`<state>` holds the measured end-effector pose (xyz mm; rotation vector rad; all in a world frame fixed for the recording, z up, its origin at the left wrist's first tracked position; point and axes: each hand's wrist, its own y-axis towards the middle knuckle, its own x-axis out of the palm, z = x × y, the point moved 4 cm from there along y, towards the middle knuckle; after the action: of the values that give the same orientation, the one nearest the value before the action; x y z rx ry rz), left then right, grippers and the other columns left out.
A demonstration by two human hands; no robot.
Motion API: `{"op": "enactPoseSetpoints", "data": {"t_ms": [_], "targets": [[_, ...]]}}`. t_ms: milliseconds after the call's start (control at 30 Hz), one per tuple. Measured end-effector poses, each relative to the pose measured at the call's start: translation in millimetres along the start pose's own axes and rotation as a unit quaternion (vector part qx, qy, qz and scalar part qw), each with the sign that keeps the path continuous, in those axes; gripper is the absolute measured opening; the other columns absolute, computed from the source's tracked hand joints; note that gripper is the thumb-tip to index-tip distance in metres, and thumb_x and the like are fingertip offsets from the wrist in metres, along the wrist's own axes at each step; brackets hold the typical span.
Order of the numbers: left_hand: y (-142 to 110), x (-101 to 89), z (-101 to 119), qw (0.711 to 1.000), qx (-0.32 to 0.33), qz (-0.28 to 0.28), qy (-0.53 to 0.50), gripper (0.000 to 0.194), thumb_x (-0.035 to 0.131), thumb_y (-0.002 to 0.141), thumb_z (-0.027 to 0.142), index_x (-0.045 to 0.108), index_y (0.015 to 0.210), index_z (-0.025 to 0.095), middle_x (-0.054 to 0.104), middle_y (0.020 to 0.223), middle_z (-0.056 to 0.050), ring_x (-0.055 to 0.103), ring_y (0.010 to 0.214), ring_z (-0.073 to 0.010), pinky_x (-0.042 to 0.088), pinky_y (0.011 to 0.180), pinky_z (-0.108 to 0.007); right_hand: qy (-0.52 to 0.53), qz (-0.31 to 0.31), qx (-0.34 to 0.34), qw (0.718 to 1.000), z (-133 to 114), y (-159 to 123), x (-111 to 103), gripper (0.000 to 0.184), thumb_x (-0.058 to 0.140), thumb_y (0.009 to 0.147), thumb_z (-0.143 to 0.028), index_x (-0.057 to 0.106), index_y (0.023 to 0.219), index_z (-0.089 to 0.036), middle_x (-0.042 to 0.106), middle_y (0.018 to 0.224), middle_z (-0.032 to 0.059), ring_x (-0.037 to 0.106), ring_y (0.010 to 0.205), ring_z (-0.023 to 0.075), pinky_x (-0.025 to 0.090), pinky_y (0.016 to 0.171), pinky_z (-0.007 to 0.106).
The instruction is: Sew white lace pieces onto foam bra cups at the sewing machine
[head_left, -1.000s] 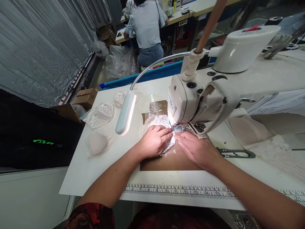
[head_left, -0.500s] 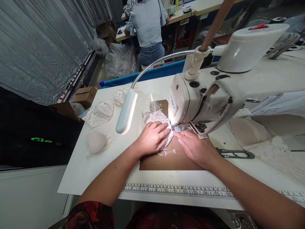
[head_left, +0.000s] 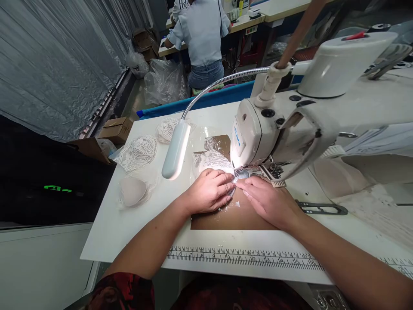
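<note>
My left hand [head_left: 209, 190] lies flat, fingers together, pressing a white lace piece [head_left: 213, 160] onto the table just left of the presser foot [head_left: 244, 173]. My right hand [head_left: 267, 200] rests flat beside it, fingertips at the foot, holding down the near edge of the same lace. The lace runs under the needle of a white sewing machine [head_left: 290, 125]. A brown patch [head_left: 232, 215] of the table surface shows under both hands.
A gooseneck lamp [head_left: 176, 150] hangs left of the needle. Lace cups [head_left: 137, 153] and a padded cup [head_left: 132, 190] lie at the table's left. Thread snips [head_left: 322, 209] lie to the right. A ruler strip [head_left: 245, 257] edges the table [head_left: 122, 232]. Another person [head_left: 201, 38] sits behind.
The lace has fed further back under the foot. Less of it shows in front of my fingers, and both hands have stayed pressed flat beside the needle.
</note>
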<state>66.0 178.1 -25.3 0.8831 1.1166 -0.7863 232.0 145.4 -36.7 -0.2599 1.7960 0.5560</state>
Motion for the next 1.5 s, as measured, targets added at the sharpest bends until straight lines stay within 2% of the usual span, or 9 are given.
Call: {"op": "enactPoseSetpoints", "data": {"t_ms": [100,233,433,600,800,1067,1300,1500], "targets": [[0.3,-0.2,-0.5,1.0,-0.007,-0.001,-0.004,0.038,0.04,0.094,0.034,0.057,0.121,0.014,0.056,0.129,-0.012,0.05,0.112,-0.0249,0.039,0.095,-0.042,0.005,0.005,-0.027,1.0,-0.8,-1.0,0.1,0.035,0.04,0.087,-0.015,0.067,0.109,-0.022,0.067,0.085,0.0041,0.058,0.07,0.0143,0.035,0.053,0.025],[0.6,-0.4,-0.7,1.0,-0.003,0.006,-0.005,0.036,0.041,0.094,0.034,0.059,0.118,0.014,0.057,0.129,-0.011,0.05,0.112,-0.0241,0.039,0.095,-0.041,0.014,0.037,-0.007,0.999,-0.4,-0.9,-1.3,0.034,0.04,0.088,-0.016,0.066,0.109,-0.02,0.068,0.09,0.0045,0.058,0.072,0.0142,0.038,0.056,0.025],[0.5,1.4,0.2,1.0,0.012,0.01,-0.002,0.033,0.039,0.096,0.029,0.06,0.116,0.013,0.059,0.126,-0.01,0.051,0.112,-0.0236,0.041,0.094,-0.041,-0.018,0.039,-0.042,0.998,-6.0,0.0,1.1,0.039,0.043,0.081,-0.007,0.067,0.109,-0.019,0.067,0.087,0.0024,0.057,0.071,0.0148,0.037,0.056,0.025],[-0.5,2.4,0.2,1.0,0.014,0.013,-0.003,0.032,0.039,0.096,0.028,0.059,0.116,0.013,0.06,0.126,-0.01,0.051,0.112,-0.0231,0.042,0.094,-0.04,-0.01,0.061,-0.053,0.997,-6.9,-1.0,2.6,0.038,0.043,0.081,-0.006,0.066,0.109,-0.017,0.068,0.093,0.0032,0.057,0.07,0.0138,0.037,0.057,0.026],[0.4,1.8,-0.1,1.0,0.021,0.011,0.003,0.033,0.039,0.096,0.028,0.059,0.118,0.013,0.061,0.125,-0.011,0.052,0.113,-0.0232,0.043,0.092,-0.041,-0.037,0.04,-0.037,0.998,-7.3,-1.2,4.8,0.036,0.043,0.083,-0.007,0.068,0.104,-0.018,0.066,0.082,0.003,0.055,0.066,0.0141,0.032,0.052,0.027],[-0.8,3.0,0.2,0.998,0.051,0.003,0.023,0.032,0.041,0.096,0.027,0.058,0.12,0.016,0.06,0.127,-0.01,0.05,0.114,-0.0235,0.041,0.093,-0.041,0.014,0.067,-0.009,0.998,-4.8,-0.2,-1.5,0.034,0.041,0.084,-0.009,0.068,0.103,-0.018,0.07,0.095,0.0054,0.06,0.075,0.0139,0.039,0.057,0.025],[-0.6,3.3,-0.8,0.999,0.043,0.008,0.009,0.031,0.041,0.096,0.027,0.058,0.119,0.015,0.061,0.125,-0.011,0.052,0.114,-0.0216,0.043,0.093,-0.04,-0.02,0.064,-0.048,0.997,-7.5,0.4,-0.8,0.037,0.044,0.081,-0.005,0.068,0.106,-0.017,0.068,0.088,0.003,0.057,0.073,0.0136,0.037,0.055,0.024],[-0.8,2.7,-2.5,0.999,0.041,0.005,-0.003,0.033,0.04,0.096,0.027,0.057,0.121,0.014,0.06,0.127,-0.009,0.051,0.114,-0.0221,0.043,0.095,-0.04,-0.057,0.039,-0.037,0.997,-8.1,-0.4,2.3,0.039,0.043,0.079,-0.004,0.068,0.106,-0.019,0.067,0.086,0.0038,0.056,0.074,0.015,0.037,0.059,0.026]]}}
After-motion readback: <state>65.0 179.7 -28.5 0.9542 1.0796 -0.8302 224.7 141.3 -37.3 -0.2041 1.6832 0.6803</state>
